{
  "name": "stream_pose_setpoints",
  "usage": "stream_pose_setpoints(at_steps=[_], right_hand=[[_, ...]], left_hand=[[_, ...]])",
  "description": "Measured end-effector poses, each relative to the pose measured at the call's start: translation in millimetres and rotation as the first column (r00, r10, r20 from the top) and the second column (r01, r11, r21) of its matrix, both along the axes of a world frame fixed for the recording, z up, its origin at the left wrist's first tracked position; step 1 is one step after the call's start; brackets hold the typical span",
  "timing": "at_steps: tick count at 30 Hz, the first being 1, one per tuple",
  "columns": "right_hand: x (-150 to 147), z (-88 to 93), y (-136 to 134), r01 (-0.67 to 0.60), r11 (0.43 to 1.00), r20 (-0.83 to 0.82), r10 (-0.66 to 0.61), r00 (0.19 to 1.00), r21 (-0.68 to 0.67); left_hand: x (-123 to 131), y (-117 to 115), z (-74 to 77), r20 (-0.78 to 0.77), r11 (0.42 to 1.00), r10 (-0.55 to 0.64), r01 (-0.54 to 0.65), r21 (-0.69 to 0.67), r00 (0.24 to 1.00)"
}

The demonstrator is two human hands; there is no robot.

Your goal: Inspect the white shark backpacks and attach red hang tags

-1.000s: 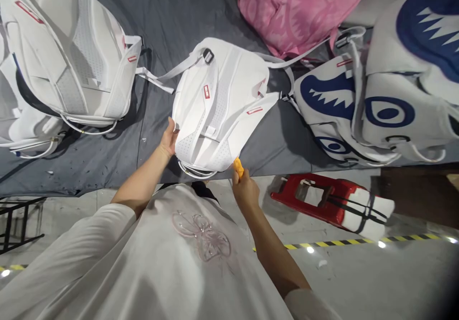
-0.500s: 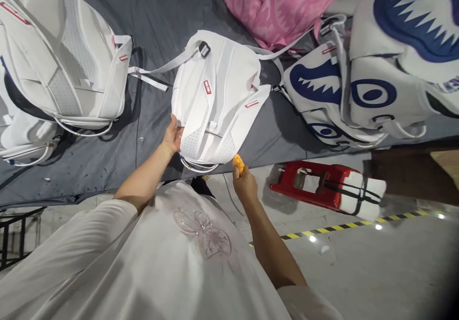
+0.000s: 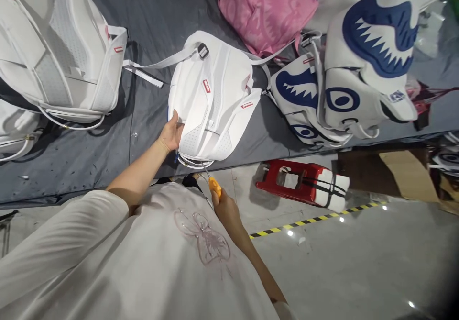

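A small white backpack lies straps-up on the grey-covered table, its top handle loop toward me. My left hand grips its left edge near that end, thumb uppermost and the other fingers partly hidden beside the bag. My right hand is closed around the orange handle of a tool with a thin metal shaft. The shaft points up and left to the backpack's near end, close to the white handle loop. Whether its tip touches the bag I cannot tell.
Larger white backpacks lie at left. A pink bag and white backpacks with blue shark mouths are on the right. Below the table edge, a red stool-like thing with a strapped white pad stands near striped floor tape.
My right hand has moved left and down with the orange-handled tool, whose metal shaft now shows. My left hand keeps its grip on the backpack. The view has shifted right.
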State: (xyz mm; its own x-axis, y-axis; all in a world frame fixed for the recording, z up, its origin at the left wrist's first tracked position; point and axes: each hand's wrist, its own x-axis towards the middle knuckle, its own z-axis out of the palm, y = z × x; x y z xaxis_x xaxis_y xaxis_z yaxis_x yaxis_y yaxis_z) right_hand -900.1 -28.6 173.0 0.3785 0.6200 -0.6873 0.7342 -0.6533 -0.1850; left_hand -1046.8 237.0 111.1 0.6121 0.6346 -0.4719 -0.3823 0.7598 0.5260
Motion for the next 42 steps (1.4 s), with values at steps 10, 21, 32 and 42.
stream_pose_setpoints(at_steps=[10,21,32,42], right_hand=[[-7.3,-12.1,22.2,-0.071,0.996,-0.027,0.069,0.997,-0.047],[-12.2,-15.8,10.6,0.035,0.994,0.047,-0.039,0.998,0.101],[-13.7,-11.3,1.2,-0.033,0.777,0.116,-0.051,0.992,0.629],[11.3,-65.6,-33.3,0.112,0.949,-0.020,-0.111,0.994,0.295]], left_hand=[[-3.2,-80.7,14.5,-0.628,0.016,0.535,0.736,0.676,0.565],[84.9,-38.6,16.4,-0.750,-0.095,0.493,0.884,0.458,0.442],[59.5,-37.9,43.1,-0.232,0.469,0.624,-0.120,0.875,0.746],[-54.0,-92.1,17.3,-0.675,0.242,0.427,0.643,0.727,0.602]])
